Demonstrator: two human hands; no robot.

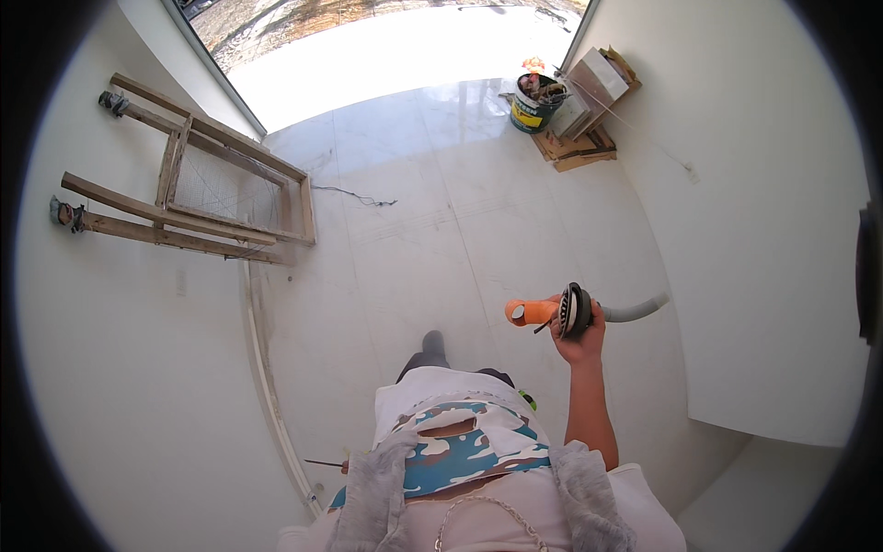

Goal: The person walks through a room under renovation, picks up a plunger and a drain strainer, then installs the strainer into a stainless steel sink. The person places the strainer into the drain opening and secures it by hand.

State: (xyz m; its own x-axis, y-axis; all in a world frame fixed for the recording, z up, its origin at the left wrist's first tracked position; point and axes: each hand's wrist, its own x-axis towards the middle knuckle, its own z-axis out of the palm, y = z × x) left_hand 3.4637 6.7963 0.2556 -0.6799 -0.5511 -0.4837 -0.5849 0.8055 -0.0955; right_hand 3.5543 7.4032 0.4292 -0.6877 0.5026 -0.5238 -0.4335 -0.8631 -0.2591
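Right hand point(579, 344) grasping an orange disc sander point(531, 312) with grey hose point(636, 311), held above the pale tiled floor point(395, 267), left hand hidden, its state impossible to tell, dark green bucket point(543, 112) bearing pale lettering point(527, 108) and yellow label point(525, 119)

Orng pwr tool point(538, 312), rnd blk head point(577, 310) on edge, in R hand point(583, 343)
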